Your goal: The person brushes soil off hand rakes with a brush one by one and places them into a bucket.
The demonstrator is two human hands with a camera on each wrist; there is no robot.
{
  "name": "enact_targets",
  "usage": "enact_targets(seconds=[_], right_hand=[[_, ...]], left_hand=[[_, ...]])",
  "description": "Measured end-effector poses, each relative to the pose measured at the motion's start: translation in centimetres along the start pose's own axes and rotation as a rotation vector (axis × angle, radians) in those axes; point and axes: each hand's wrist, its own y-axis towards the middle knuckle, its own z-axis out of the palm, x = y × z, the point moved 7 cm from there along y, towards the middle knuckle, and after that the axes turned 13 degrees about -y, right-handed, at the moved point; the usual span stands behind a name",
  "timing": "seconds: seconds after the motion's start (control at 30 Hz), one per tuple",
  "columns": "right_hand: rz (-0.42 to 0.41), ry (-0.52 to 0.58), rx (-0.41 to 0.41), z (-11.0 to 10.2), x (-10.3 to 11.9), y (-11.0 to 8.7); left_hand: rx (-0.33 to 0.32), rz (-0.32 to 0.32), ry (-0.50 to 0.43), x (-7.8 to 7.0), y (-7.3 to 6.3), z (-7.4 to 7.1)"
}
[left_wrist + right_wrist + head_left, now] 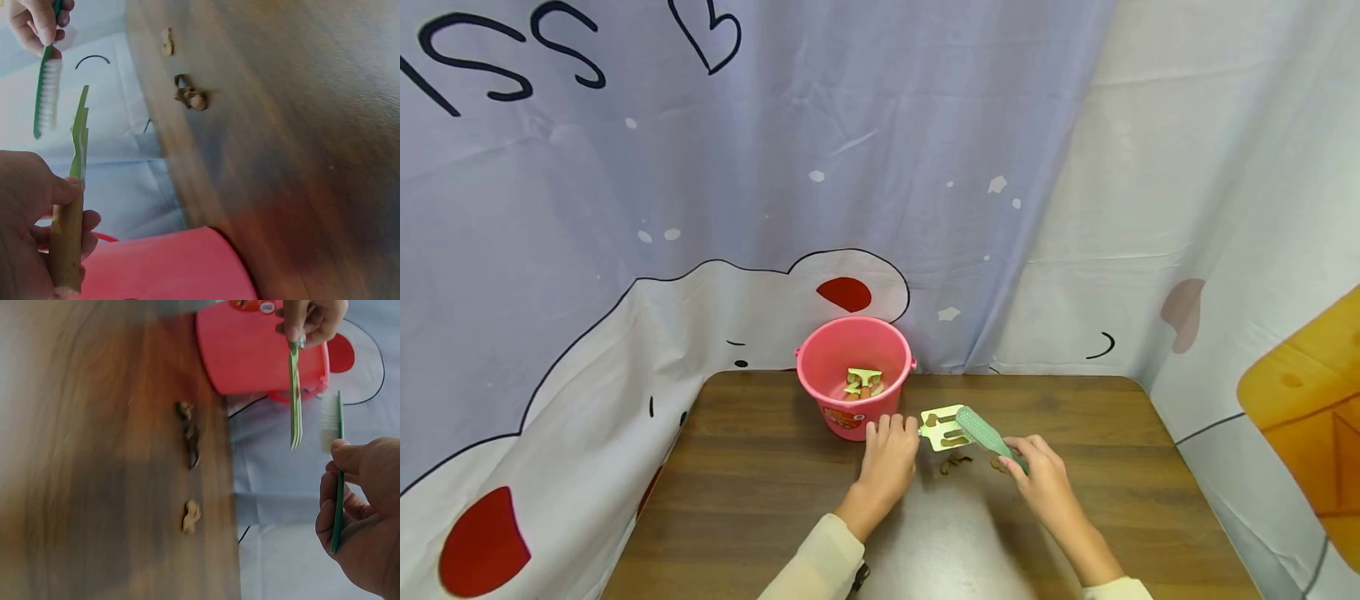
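Observation:
My left hand (891, 458) grips the wooden handle (65, 250) of a small light-green garden fork (942, 443). The fork's flat slotted head points right, above the table. In my right hand (1043, 479) is a green brush (981, 429) with white bristles (329, 424), held by its handle between thumb and fingers. The bristles face the fork head, and in the head view the brush tip overlaps its right edge. Below them, dark brown curled scraps (953, 462) and a lighter tan piece (191, 517) lie on the table.
A pink bucket (850, 415) stands at the table's back edge, just beyond my left hand. Inside it are light-green tool heads (865, 377) with wooden parts. Behind the brown wooden table (737, 492) hangs a printed curtain (760, 167).

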Motion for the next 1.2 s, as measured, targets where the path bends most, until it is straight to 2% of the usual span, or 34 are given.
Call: enact_targets(seconds=[0.23,0.47,0.73,1.2], right_hand=[[-0.041,0.012,-0.046,0.7,2.4,1.0],[-0.055,0.017,-0.06,1.7,3.8,1.5],[-0.066,0.006,-0.055,2.3,4.4,1.6],[-0.122,-0.02,-0.14,1.9,4.3,1.8]], left_hand=[[-0.006,-0.027,-0.002,-0.3,0.7,-0.5],[-0.001,-0.051,0.018,-0.6,1.2,-0.8],[-0.012,-0.066,0.016,-0.8,1.5,-1.2],[-0.005,-0.069,0.011,-0.5,1.4,-1.3]])
